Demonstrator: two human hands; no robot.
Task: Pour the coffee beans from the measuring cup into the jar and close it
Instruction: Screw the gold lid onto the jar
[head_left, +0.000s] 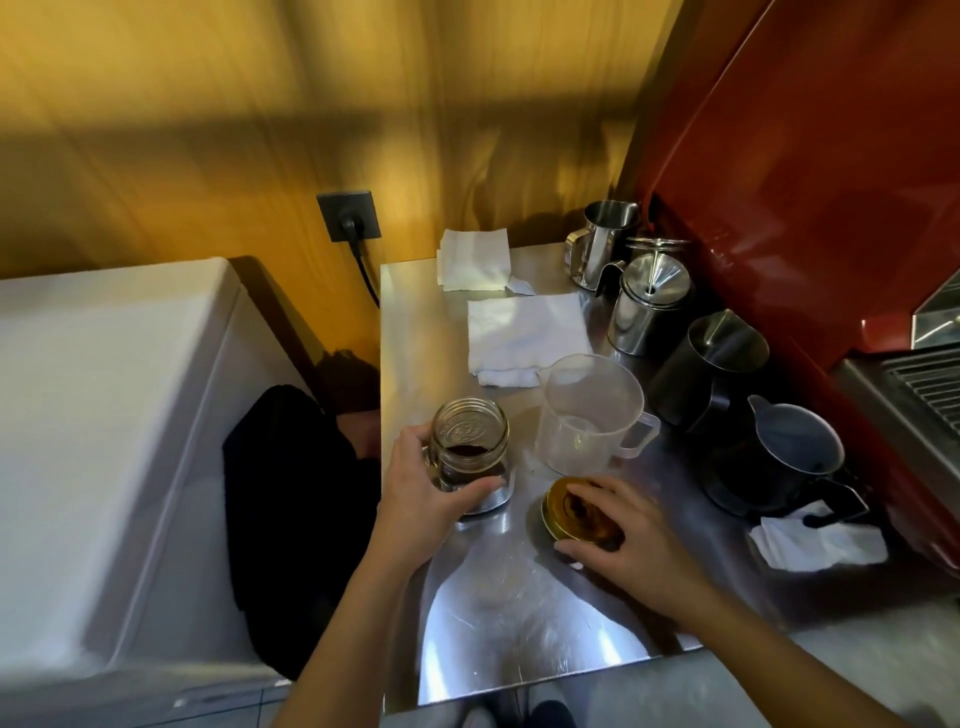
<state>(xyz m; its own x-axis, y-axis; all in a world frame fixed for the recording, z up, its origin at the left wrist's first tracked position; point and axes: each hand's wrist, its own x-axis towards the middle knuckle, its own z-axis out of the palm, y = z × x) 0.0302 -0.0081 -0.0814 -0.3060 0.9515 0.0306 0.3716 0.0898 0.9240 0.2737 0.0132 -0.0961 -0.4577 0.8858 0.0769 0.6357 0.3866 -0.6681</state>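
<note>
A small glass jar (470, 441) stands upright on the steel counter (519, 613), its mouth uncovered and dark coffee beans at its bottom. My left hand (421, 491) wraps around its left side and base. To its right lies the gold lid (563, 506) flat on the counter, with my right hand (623, 540) over it, fingers and thumb closing on its rim. The clear plastic measuring cup (592, 413) stands upright behind the lid and looks empty, its handle pointing right.
White cloths (524, 332) lie at the back of the counter. Steel and dark pitchers (706, 364) line the right side beside a red machine (810, 208). A crumpled napkin (815, 540) is at the right. A white appliance (104, 415) stands left of the counter.
</note>
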